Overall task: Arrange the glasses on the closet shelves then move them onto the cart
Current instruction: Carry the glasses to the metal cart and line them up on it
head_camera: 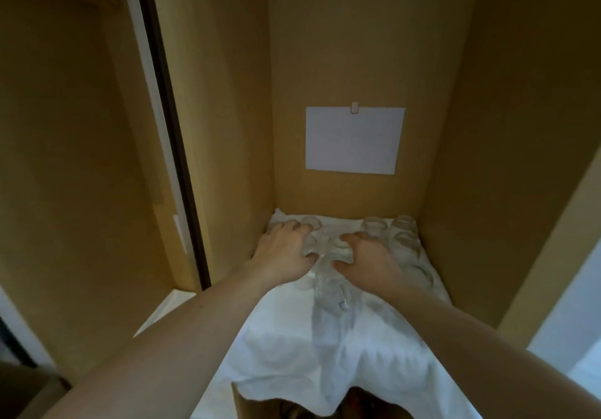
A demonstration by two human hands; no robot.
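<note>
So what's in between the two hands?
Clear glasses on the white cloth sit between the left hand and right hand, seen from the head view.

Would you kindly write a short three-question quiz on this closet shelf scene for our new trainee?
1. True or false: the glasses stand on bare wood.
2. What hangs on the back wall of the closet? A) a mirror B) a blank white sheet C) a clock
3. Fill in: both hands reach among the glasses on the ____ cloth.

Key:
1. False. They stand on a cloth spread over the shelf.
2. B. The white sheet hangs from a small clip.
3. White. The left hand and the right hand are both at the glasses.
</note>
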